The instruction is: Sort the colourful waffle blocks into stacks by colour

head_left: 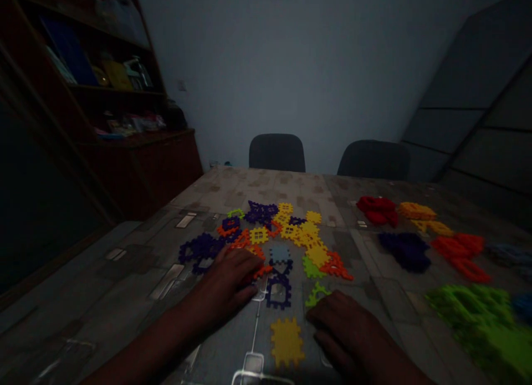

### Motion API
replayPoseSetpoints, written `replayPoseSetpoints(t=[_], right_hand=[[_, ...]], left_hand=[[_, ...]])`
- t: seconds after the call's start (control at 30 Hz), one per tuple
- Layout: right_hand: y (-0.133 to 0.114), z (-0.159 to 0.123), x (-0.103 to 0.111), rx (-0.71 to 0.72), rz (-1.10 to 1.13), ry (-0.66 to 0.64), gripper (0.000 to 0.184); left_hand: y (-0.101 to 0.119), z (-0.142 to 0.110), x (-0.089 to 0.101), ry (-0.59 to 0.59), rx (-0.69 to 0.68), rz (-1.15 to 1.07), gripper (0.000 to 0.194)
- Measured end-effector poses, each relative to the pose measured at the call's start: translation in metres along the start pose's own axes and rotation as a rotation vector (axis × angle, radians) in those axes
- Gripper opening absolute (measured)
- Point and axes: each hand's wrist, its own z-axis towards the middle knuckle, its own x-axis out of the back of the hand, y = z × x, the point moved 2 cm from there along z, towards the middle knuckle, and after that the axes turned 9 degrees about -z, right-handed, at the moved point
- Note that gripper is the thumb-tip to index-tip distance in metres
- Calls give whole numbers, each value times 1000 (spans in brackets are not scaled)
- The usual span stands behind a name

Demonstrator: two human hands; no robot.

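Observation:
Interlocking plastic building tiles with notched edges lie in a loose pile on the table. My left hand [228,280] rests over orange tiles [261,260] at the pile's near left side, fingers stretched forward and thumb apart. My right hand [347,324] is closed, its fingertips at a green tile [316,293] that they partly cover. Between my hands lie a dark purple frame tile [279,292] and a light blue tile [280,254]. A yellow square tile [286,342] sits nearest me. Yellow tiles [310,238] and purple tiles [203,246] spread behind.
To the right stand heaps sorted by colour: red [377,210], yellow-orange [419,212], purple [405,251], orange [461,253] and green [477,313]. Two dark chairs [277,152] are at the table's far edge. A wooden shelf cabinet [141,158] stands at left. The room is dim.

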Motion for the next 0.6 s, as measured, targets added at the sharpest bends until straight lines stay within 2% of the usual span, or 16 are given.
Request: replayPoseSetpoints(t=[0.07, 0.3, 0.47, 0.53, 0.6], right_hand=[[0, 0, 1, -36, 21, 4, 23], [6, -2, -1, -76, 70, 41, 24], [18, -2, 4, -188, 35, 117, 23], [24, -1, 5, -241, 29, 141, 22], [28, -1, 5, -282, 31, 151, 23]], left_hand=[[-2, 1, -2, -5, -16, -10, 26], [-13, 0, -10, 62, -78, -19, 35], [18, -4, -11, 88, -199, -59, 26], [33, -7, -20, 42, -277, -83, 24], [41, -10, -35, -9, -359, -71, 32]])
